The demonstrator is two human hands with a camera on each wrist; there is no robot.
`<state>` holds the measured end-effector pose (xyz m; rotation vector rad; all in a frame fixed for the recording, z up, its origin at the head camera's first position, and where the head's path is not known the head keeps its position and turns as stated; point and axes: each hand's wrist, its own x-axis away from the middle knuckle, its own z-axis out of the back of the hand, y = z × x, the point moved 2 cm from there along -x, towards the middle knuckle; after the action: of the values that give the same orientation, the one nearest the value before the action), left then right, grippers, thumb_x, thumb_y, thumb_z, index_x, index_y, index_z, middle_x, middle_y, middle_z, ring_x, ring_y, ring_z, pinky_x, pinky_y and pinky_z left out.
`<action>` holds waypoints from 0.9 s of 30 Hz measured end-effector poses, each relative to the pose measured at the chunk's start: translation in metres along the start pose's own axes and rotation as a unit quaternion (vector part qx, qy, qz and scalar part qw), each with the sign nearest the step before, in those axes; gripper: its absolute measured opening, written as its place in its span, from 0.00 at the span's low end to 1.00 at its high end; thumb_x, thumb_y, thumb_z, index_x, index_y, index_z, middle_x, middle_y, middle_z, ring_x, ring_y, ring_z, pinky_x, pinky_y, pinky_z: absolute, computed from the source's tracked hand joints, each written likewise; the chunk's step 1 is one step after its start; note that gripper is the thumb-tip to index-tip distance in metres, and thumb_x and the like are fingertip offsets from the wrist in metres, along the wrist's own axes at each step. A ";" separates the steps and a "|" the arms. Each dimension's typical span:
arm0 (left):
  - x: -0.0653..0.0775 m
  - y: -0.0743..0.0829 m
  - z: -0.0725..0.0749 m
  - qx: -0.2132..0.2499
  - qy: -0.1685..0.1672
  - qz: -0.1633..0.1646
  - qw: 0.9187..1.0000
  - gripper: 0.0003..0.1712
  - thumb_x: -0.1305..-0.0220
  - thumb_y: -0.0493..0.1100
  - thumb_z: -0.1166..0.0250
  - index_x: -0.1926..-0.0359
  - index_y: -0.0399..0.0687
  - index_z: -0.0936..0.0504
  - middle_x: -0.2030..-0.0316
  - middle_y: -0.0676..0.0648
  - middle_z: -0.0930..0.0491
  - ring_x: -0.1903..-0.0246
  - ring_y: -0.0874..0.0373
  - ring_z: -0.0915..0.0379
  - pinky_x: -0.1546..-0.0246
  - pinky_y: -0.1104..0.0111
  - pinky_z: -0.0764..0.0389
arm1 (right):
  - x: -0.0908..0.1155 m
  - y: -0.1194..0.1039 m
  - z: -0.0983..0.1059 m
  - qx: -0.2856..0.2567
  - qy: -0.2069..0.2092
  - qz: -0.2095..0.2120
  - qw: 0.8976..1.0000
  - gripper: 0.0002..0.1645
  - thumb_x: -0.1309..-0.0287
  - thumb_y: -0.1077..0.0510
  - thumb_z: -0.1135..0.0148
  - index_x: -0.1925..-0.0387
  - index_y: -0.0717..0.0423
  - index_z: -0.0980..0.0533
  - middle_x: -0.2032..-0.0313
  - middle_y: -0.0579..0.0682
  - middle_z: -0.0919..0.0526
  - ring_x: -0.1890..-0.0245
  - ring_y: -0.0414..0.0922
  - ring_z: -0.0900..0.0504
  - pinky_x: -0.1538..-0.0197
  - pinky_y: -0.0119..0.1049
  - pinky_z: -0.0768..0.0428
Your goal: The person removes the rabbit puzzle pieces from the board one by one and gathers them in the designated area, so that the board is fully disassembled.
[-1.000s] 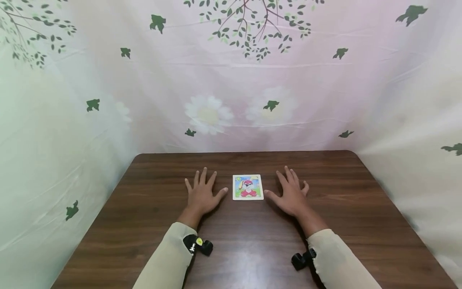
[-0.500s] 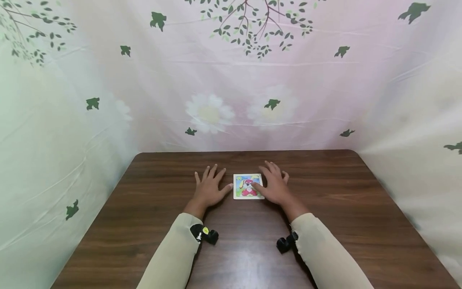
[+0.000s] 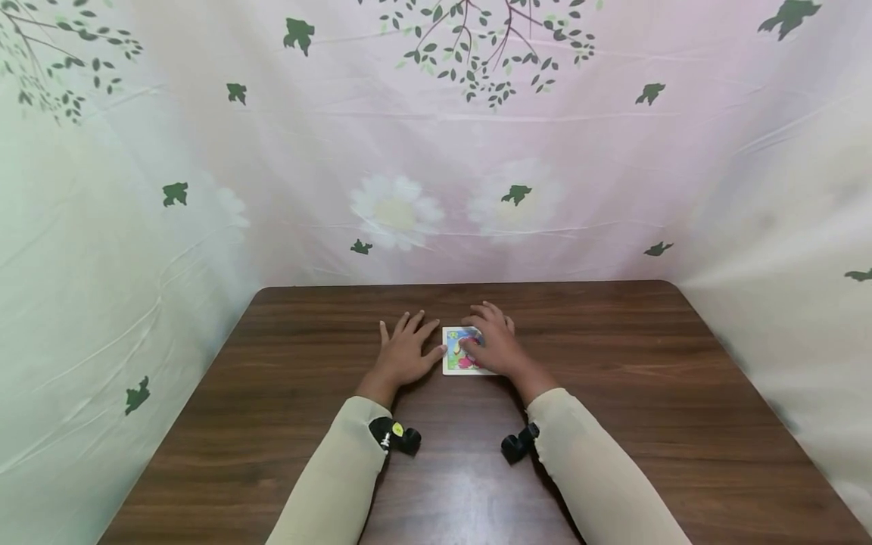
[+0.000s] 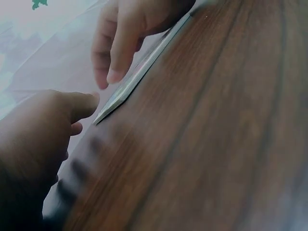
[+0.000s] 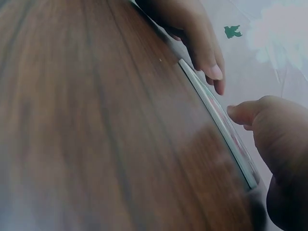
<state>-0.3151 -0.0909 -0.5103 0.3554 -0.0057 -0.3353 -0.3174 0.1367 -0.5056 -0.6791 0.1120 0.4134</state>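
Observation:
A small square picture board (image 3: 451, 362) with a white border and a pink cartoon animal lies flat on the brown wooden table (image 3: 272, 424). My left hand (image 3: 405, 357) is spread beside it, thumb tip right at its left edge. Over its right half hovers my right hand (image 3: 499, 350), hiding part of the picture, with thumb and fingers loosely bent and apart. Seen from the left wrist, the board (image 4: 137, 77) shows its thin pale edge below the right hand (image 4: 130, 33). The right wrist view has the right thumb above the board (image 5: 219, 118), gripping nothing.
A pale cloth backdrop (image 3: 436, 151) printed with leaves, birds and white flowers hangs behind and at both sides of the table. Small black cameras are strapped at both wrists, over light sleeves (image 3: 334, 473).
My right hand has moved left from beside the board to over its right half. My left hand has slid right until its thumb reaches the board's left edge. The board stays in place.

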 end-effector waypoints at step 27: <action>0.000 0.004 -0.002 -0.004 -0.038 -0.017 0.999 0.37 0.19 0.69 0.47 0.16 0.70 0.34 0.12 0.47 0.47 0.11 0.36 0.63 0.19 0.24 0.67 | -0.005 -0.008 -0.007 0.030 -0.044 -0.007 0.999 0.18 0.21 0.53 0.36 0.37 0.50 0.15 0.21 0.62 0.29 0.15 0.66 0.44 0.21 0.76 0.46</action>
<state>-0.3136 -0.0865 -0.5113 0.3350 -0.0739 -0.3815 -0.3188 0.1250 -0.5054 -0.6008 0.0364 0.4245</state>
